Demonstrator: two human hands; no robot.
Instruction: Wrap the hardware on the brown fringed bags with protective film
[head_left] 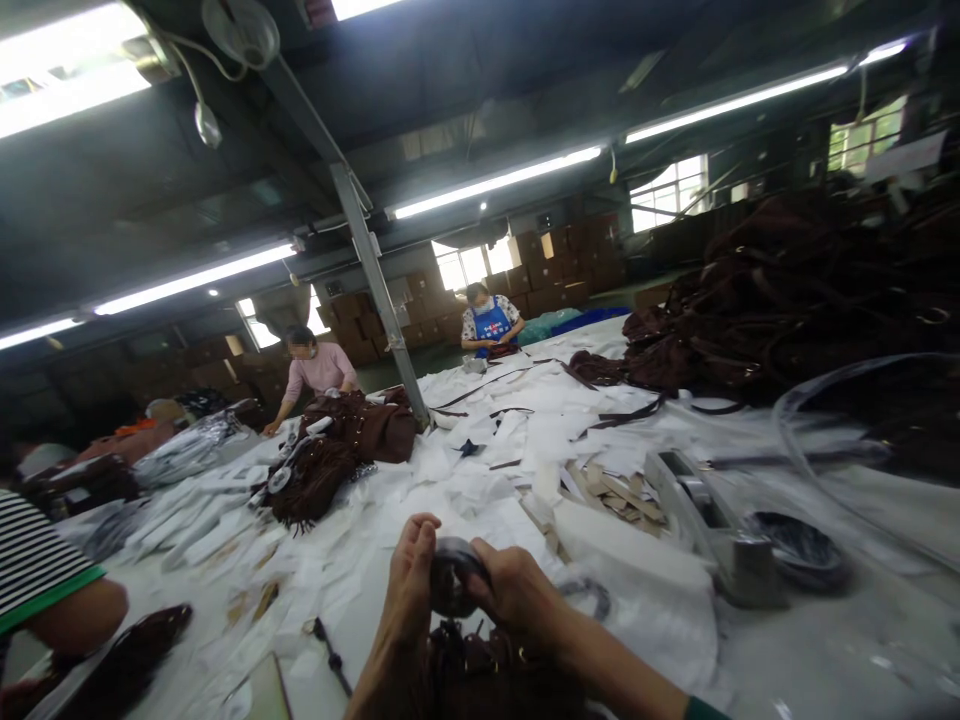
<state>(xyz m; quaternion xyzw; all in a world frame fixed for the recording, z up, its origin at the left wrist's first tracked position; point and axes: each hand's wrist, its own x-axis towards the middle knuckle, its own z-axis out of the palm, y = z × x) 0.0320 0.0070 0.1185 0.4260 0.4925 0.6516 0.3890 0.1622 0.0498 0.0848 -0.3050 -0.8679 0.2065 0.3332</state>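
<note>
Between my two hands is a round dark thing with a shiny grey rim point(454, 580), blurred, so its kind is unclear. The curled fingers of my left hand point(409, 570) press on its left side. My right hand point(517, 590) grips its right side, with the thumb over the front. Just below, close to me, lies a dark brown bag point(487, 670) with gold-coloured metal fittings, partly hidden by my forearms. A thin black strap point(330, 655) rests on the table to the left of my left wrist.
White paper sheets cover the table point(525, 440). On the right are a grey tape dispenser point(705, 530), a black coil point(802, 552) and heaped brown bags point(750, 290). More brown bags point(352, 440) lie left. A striped-sleeved person point(45, 560) is nearby; two others work across the table.
</note>
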